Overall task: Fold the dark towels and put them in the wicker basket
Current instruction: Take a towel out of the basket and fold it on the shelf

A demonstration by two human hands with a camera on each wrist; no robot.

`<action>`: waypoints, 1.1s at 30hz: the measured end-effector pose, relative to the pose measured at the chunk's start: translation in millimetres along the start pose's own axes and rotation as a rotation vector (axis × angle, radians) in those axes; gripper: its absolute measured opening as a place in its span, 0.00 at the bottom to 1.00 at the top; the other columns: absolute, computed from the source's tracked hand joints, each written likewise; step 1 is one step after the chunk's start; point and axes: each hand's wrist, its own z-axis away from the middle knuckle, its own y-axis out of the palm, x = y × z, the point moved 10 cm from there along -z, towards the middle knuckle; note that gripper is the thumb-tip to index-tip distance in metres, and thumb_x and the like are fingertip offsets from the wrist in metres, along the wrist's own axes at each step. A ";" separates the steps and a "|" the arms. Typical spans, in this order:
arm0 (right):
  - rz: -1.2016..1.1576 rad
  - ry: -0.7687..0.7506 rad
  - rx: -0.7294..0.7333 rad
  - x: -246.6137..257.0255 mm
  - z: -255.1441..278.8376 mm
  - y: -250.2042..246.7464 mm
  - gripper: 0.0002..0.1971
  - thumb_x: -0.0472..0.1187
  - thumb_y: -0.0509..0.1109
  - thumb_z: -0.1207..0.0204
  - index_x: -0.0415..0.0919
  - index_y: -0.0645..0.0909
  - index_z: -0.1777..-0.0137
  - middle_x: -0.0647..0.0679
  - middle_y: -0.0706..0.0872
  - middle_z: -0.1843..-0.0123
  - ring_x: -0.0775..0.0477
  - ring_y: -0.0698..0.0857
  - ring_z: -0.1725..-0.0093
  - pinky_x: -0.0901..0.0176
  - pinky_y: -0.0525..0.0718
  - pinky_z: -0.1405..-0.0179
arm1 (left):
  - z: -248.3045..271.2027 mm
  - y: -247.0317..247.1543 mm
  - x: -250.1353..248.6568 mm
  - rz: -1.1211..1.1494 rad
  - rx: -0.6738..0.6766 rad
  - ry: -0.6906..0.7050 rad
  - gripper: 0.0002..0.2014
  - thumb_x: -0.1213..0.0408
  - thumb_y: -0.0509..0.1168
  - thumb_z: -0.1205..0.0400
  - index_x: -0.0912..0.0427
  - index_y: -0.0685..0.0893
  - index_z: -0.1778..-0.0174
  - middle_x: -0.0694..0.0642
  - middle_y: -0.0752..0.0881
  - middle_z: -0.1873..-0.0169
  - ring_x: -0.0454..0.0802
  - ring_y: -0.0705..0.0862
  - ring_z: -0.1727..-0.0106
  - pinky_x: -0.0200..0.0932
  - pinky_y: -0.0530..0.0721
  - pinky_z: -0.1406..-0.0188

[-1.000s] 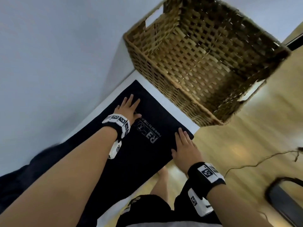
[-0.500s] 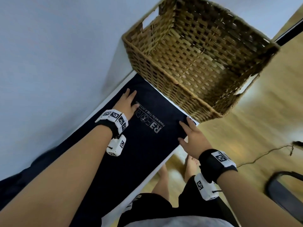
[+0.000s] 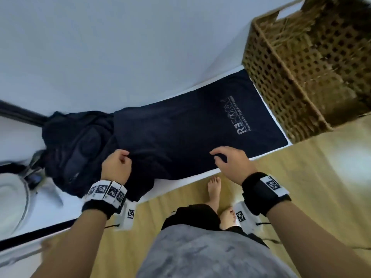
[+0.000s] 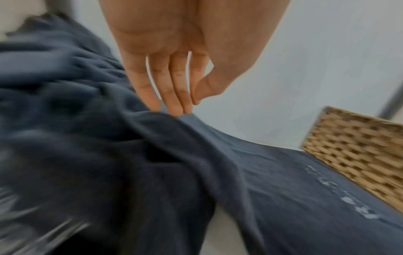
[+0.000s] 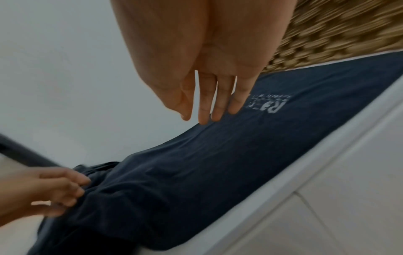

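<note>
1. At the far left of the white counter point(image 3: 202, 178) lies a bunched heap of dark towels point(image 3: 76, 149), not yet folded; a pale round object beside it is too blurred to name.
2. The left hand point(image 3: 116, 167) reaches down to the near end of the spread towel point(image 3: 196, 129), where that end meets the heap. The head view shows its fingers curled at the cloth, while the left wrist view shows them almost straight, tips on a raised fold, so a real grip cannot be told.
3. The right hand point(image 3: 230, 163) hovers over the towel's near edge, fingers loosely bent, holding nothing.
4. The towel lies flat, its printed end next to the wicker basket point(image 3: 301, 77), which looks empty.
5. My judgement: the first fold is starting. Next, both hands need to take the left end's corners and carry it over toward the printed end.
</note>
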 end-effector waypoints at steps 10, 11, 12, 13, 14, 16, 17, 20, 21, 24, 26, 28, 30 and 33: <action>0.026 -0.156 0.248 73.7 3.3 76.6 0.11 0.39 0.65 0.17 0.50 0.88 0.45 0.56 0.88 0.44 0.60 0.84 0.47 0.72 0.78 0.47 | 50.2 18.5 114.6 0.266 -0.077 -0.496 0.24 0.53 0.68 0.18 0.64 0.77 0.30 0.65 0.82 0.33 0.64 0.77 0.30 0.52 0.73 0.34; 0.033 -0.160 0.261 78.3 1.9 81.4 0.11 0.39 0.64 0.17 0.50 0.88 0.45 0.56 0.88 0.44 0.59 0.84 0.47 0.71 0.80 0.47 | 50.7 17.9 117.3 0.287 -0.087 -0.515 0.27 0.51 0.68 0.18 0.63 0.76 0.28 0.65 0.80 0.31 0.64 0.76 0.29 0.52 0.72 0.32; 0.041 -0.164 0.268 83.1 0.4 85.5 0.11 0.40 0.64 0.17 0.50 0.88 0.45 0.56 0.88 0.45 0.59 0.85 0.48 0.70 0.81 0.48 | 50.2 15.6 119.1 0.311 -0.107 -0.524 0.28 0.49 0.67 0.18 0.63 0.76 0.28 0.64 0.80 0.31 0.63 0.76 0.28 0.52 0.72 0.32; 0.043 -0.166 0.268 87.9 -1.6 88.7 0.11 0.40 0.64 0.17 0.51 0.88 0.45 0.56 0.88 0.46 0.59 0.85 0.48 0.70 0.81 0.48 | 48.1 12.8 119.8 0.345 -0.129 -0.527 0.28 0.47 0.67 0.19 0.62 0.77 0.28 0.63 0.82 0.32 0.62 0.77 0.30 0.51 0.72 0.32; 0.039 -0.163 0.266 92.0 -3.8 91.4 0.11 0.40 0.64 0.18 0.52 0.88 0.46 0.56 0.88 0.47 0.60 0.85 0.49 0.71 0.81 0.49 | 45.4 9.7 118.7 0.390 -0.147 -0.526 0.27 0.46 0.67 0.19 0.60 0.78 0.29 0.61 0.84 0.36 0.60 0.80 0.32 0.49 0.73 0.32; 0.030 -0.155 0.278 99.2 -7.0 98.7 0.10 0.40 0.65 0.18 0.53 0.87 0.46 0.57 0.89 0.49 0.61 0.86 0.50 0.75 0.79 0.53 | 38.6 0.7 115.4 0.482 -0.195 -0.522 0.25 0.44 0.67 0.20 0.58 0.81 0.33 0.57 0.87 0.41 0.57 0.84 0.38 0.48 0.76 0.33; 0.028 -0.154 0.288 102.7 -8.4 102.6 0.10 0.41 0.65 0.18 0.53 0.87 0.46 0.58 0.89 0.50 0.61 0.86 0.51 0.77 0.79 0.56 | 33.0 -4.6 113.2 0.512 -0.224 -0.514 0.24 0.44 0.68 0.20 0.57 0.82 0.35 0.56 0.87 0.42 0.57 0.84 0.39 0.48 0.77 0.33; 0.032 -0.163 0.295 113.6 -13.0 109.2 0.10 0.41 0.65 0.18 0.52 0.87 0.46 0.58 0.89 0.51 0.61 0.86 0.51 0.78 0.79 0.57 | 13.4 -11.7 107.9 0.508 -0.205 -0.487 0.24 0.44 0.69 0.21 0.57 0.83 0.36 0.56 0.87 0.43 0.56 0.83 0.39 0.47 0.77 0.36; 0.027 -0.165 0.290 117.3 -14.3 109.8 0.10 0.41 0.65 0.18 0.52 0.87 0.46 0.57 0.89 0.51 0.60 0.86 0.52 0.76 0.80 0.56 | 6.7 -9.2 108.0 0.492 -0.167 -0.487 0.24 0.44 0.69 0.21 0.57 0.84 0.35 0.56 0.88 0.44 0.57 0.84 0.39 0.48 0.78 0.36; 0.014 -0.170 0.292 126.8 -17.7 111.2 0.10 0.41 0.65 0.17 0.51 0.87 0.45 0.56 0.89 0.51 0.57 0.87 0.52 0.74 0.82 0.54 | -7.7 -2.1 109.3 0.514 -0.088 -0.506 0.18 0.48 0.70 0.21 0.58 0.87 0.43 0.57 0.90 0.55 0.56 0.87 0.51 0.49 0.84 0.42; 0.009 -0.178 0.293 131.5 -21.1 111.4 0.10 0.40 0.65 0.17 0.50 0.87 0.45 0.55 0.89 0.50 0.58 0.87 0.51 0.75 0.81 0.53 | -10.9 -0.1 106.1 0.618 -0.094 -0.506 0.14 0.53 0.72 0.22 0.59 0.88 0.47 0.54 0.87 0.65 0.53 0.87 0.59 0.50 0.87 0.47; -0.001 -0.187 0.285 136.9 -25.6 110.9 0.10 0.40 0.65 0.17 0.50 0.87 0.44 0.56 0.89 0.48 0.61 0.86 0.48 0.79 0.77 0.52 | -9.7 -2.3 95.8 0.748 -0.136 -0.476 0.08 0.56 0.72 0.22 0.55 0.87 0.53 0.51 0.87 0.66 0.53 0.88 0.58 0.53 0.88 0.45; -0.052 -0.182 0.249 142.4 -32.0 108.2 0.09 0.42 0.66 0.17 0.50 0.88 0.45 0.58 0.90 0.49 0.62 0.85 0.48 0.80 0.76 0.51 | -3.4 -17.9 71.3 0.704 -0.215 -0.347 0.05 0.55 0.73 0.23 0.50 0.85 0.60 0.47 0.87 0.63 0.50 0.88 0.54 0.43 0.85 0.47; -0.339 -0.090 0.172 145.0 -42.4 104.0 0.08 0.43 0.66 0.16 0.50 0.86 0.44 0.55 0.91 0.51 0.58 0.89 0.51 0.64 0.84 0.44 | 21.2 -42.8 3.6 0.521 -0.315 -0.001 0.05 0.60 0.75 0.24 0.53 0.86 0.63 0.44 0.85 0.61 0.44 0.85 0.55 0.23 0.76 0.54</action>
